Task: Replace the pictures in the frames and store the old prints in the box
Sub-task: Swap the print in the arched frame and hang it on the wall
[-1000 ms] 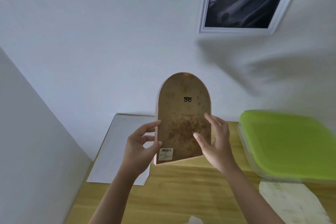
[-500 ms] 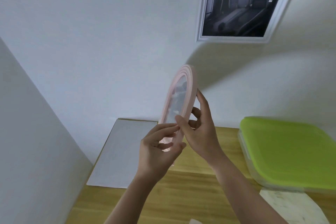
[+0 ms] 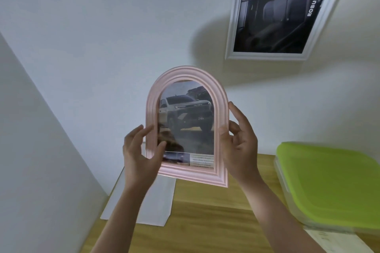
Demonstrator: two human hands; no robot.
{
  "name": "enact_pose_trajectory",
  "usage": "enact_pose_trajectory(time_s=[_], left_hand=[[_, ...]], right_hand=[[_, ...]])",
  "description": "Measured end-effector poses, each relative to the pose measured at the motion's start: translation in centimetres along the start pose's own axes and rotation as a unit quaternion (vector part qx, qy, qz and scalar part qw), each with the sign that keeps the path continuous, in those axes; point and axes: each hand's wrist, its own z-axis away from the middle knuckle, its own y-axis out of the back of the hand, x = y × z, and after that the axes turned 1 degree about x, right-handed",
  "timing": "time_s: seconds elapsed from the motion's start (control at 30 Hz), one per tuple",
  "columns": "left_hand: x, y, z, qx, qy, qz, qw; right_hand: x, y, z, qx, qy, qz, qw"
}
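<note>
A pink arched picture frame (image 3: 221, 113) is held upright above the wooden table (image 3: 205, 228), its front facing me. Behind its glass is a print of a white pickup truck (image 3: 186, 113). My left hand (image 3: 139, 156) grips the frame's lower left side, thumb on the front. My right hand (image 3: 240, 146) holds its right edge. A box with a green lid (image 3: 329, 183) sits at the right on the table. A white-framed dark print of car seats (image 3: 273, 10) hangs on the wall at the upper right.
A white sheet of paper (image 3: 158, 203) lies on the table against the wall, behind my left forearm. Another pale printed sheet (image 3: 337, 242) lies in front of the box at the bottom right. White walls close off the left and the back.
The frame has been turned around: a second ago its brown back faced me, then it was edge-on, and now its front with the truck print faces me. Both hands have shifted to its sides.
</note>
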Motion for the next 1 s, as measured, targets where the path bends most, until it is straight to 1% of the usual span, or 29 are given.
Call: enact_pose_trajectory(time_s=[0.1, 0.3, 0.53, 0.73, 0.9, 1.0], left_hand=[[-0.5, 1.3, -1.8, -0.035, 0.02, 0.061, 0.997], [1.2, 3.4, -5.9, -0.027, -0.02, 0.128, 0.991], [6.0, 6.3, -14.7, -0.032, -0.136, 0.163, 0.977], [10.6, 6.8, -23.5, -0.022, -0.199, 0.171, 0.965], [14.0, 6.8, -29.9, -0.016, -0.252, 0.183, 0.95], [15.0, 7.4, -32.9, -0.011, -0.268, 0.19, 0.945]], right_hand=[[-0.3, -0.4, -1.1, 0.004, 0.021, 0.004, 1.0], [-1.2, -2.2, -5.1, 0.012, 0.054, 0.005, 0.998], [-5.0, -5.8, -13.5, 0.045, 0.126, 0.031, 0.99], [-8.6, -8.6, -22.1, 0.084, 0.223, 0.035, 0.97], [-10.8, -10.3, -28.0, 0.121, 0.26, 0.041, 0.957], [-11.8, -11.6, -30.6, 0.125, 0.267, 0.044, 0.955]])
